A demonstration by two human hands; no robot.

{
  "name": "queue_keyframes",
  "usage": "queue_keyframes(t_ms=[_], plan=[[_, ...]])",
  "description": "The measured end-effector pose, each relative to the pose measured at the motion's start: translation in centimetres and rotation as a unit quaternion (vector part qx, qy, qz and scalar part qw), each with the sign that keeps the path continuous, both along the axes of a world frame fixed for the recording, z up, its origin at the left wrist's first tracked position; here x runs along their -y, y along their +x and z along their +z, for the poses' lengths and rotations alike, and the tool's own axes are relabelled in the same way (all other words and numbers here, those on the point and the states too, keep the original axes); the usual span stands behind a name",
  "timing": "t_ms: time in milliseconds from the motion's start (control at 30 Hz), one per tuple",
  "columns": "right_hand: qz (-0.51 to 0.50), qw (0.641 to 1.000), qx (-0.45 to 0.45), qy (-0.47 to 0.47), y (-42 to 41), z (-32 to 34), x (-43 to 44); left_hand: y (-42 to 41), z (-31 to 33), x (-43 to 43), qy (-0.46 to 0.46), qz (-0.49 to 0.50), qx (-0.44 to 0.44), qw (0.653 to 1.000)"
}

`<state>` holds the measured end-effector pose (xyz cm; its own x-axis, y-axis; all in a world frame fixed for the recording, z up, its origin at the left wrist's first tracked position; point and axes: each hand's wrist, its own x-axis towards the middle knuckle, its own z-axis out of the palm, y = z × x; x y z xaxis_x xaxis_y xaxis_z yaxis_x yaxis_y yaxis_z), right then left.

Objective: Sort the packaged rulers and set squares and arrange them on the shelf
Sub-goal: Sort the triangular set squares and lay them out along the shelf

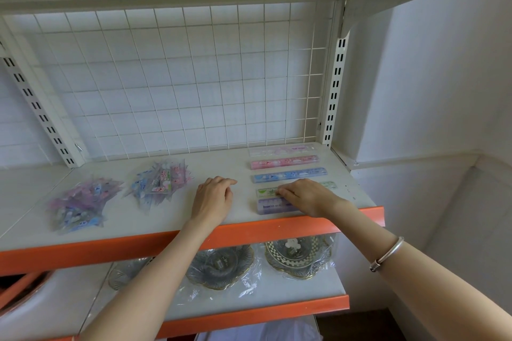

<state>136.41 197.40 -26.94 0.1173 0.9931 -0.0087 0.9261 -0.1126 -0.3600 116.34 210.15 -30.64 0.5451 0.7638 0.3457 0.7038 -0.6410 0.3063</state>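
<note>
Packaged rulers lie in a column at the right of the white shelf [238, 163]: a clear pink-print one [281, 150] at the back, then a pink one [284, 162], a blue one [289, 175], a green one [267, 191] and a purple one [273, 205] at the front. My right hand [307, 196] rests on the green and purple rulers, fingers curled on the green one's edge. My left hand [213, 199] lies flat on the bare shelf beside them, holding nothing. Two heaps of packaged set squares lie to the left: one heap [160, 181] mid-shelf, one heap [80, 203] further left.
A white wire grid [177, 77] backs the shelf, with slotted uprights at both sides. The shelf's front edge is orange [138, 243]. On the shelf below lie wrapped glass plates [221, 266] and a checked plate [297, 257]. A white wall stands to the right.
</note>
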Motion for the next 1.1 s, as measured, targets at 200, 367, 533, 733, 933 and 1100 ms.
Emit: queue_keyframes(t_ms=[200, 367, 533, 733, 933, 1100], plan=[[0.0, 0.999, 0.005, 0.033, 0.3, 0.1, 0.2, 0.0, 0.0, 0.0, -0.003, -0.003, 0.005, 1.0], [-0.019, 0.998, 0.008, 0.054, 0.7, 0.4, 0.2, 0.0, 0.2, 0.2, 0.001, -0.007, 0.004, 1.0], [-0.028, 0.998, 0.012, 0.055, 0.9, 1.0, 0.1, 0.1, 0.6, 0.3, 0.005, -0.009, -0.017, 1.0], [-0.041, 0.997, 0.056, 0.039, 1.5, 1.7, -0.6, 0.4, 1.6, 0.5, 0.015, -0.008, -0.048, 0.999], [-0.044, 0.996, 0.066, 0.049, 0.6, 2.6, -2.1, -0.3, 3.3, 0.1, 0.032, -0.001, -0.056, 0.998], [-0.022, 0.995, 0.072, 0.064, -1.2, 3.1, -4.2, -2.1, 4.7, -1.2, 0.038, 0.019, -0.048, 0.998]])
